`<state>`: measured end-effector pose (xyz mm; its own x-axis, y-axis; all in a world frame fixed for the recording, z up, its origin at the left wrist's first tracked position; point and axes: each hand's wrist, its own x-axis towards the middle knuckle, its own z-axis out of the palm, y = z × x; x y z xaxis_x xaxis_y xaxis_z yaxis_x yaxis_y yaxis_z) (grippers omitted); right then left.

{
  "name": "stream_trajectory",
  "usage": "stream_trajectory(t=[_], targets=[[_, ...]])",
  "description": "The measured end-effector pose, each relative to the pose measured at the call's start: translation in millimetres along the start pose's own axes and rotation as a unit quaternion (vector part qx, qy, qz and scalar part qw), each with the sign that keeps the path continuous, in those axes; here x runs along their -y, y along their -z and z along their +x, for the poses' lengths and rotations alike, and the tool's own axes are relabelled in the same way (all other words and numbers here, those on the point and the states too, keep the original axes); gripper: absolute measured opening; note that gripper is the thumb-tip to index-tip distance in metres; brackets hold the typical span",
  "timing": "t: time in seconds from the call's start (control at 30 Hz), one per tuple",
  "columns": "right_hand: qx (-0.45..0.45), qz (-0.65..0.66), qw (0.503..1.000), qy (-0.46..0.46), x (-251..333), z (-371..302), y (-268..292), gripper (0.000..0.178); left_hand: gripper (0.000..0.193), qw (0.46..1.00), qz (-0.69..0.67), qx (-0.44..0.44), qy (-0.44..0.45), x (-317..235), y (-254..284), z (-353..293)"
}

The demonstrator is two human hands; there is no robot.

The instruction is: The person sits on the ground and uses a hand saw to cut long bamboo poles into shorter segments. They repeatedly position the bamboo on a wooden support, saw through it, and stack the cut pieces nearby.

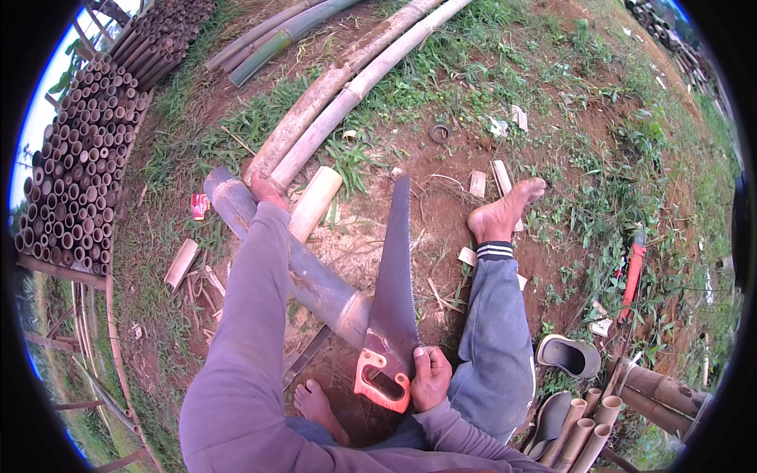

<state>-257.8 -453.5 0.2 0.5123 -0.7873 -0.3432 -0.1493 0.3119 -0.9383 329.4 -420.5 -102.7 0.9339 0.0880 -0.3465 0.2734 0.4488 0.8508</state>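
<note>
Sawing step | right hand (430,378) is clamping fingers beside saw (394,292) handle | left hand (264,189), 11 o'clock, is bracing bamboo (311,276), fingers unclear | next: steady stroke.

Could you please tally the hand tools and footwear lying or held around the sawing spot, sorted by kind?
Handsaws: 1, the orange-handled saw gripped by the right hand
Red-handled tools on the ground: 1
Sandals: 2, one upright, one beside short bamboo pieces
Total: 4
</note>
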Motion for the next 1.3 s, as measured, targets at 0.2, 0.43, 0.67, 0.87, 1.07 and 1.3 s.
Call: stream_trajectory(t=[0.2, 0.43, 0.67, 0.87, 1.07, 1.3], targets=[[-0.04, 0.006, 0.999, -0.002, -9, 9, -5, 0.021, 0.103, 0.93, 0.35, 0.001, -0.117, 1, -27, -37], [-0.026, 0.012, 0.999, -0.016, -2, 8, -6, 0.022, 0.104, 0.585, 0.794, 0.132, -0.105, -68, -44, -60], [-0.039, -0.024, 0.999, -0.003, -9, 11, -3, 0.026, 0.102, 0.463, 0.855, 0.165, -0.163, -76, -45, -62], [-0.028, 0.033, 0.999, 0.002, -2, 14, -4, 0.028, 0.106, 0.426, 0.882, 0.148, -0.135, -103, -41, -68], [-0.063, 0.094, 0.993, -0.024, 0, 28, -6, 0.024, 0.092, 0.439, 0.857, 0.252, -0.099, -99, -46, -57], [-0.065, 0.021, 0.997, -0.047, -2, 43, -2, 0.036, 0.087, 0.512, 0.773, 0.346, -0.141, -111, -47, -159]])
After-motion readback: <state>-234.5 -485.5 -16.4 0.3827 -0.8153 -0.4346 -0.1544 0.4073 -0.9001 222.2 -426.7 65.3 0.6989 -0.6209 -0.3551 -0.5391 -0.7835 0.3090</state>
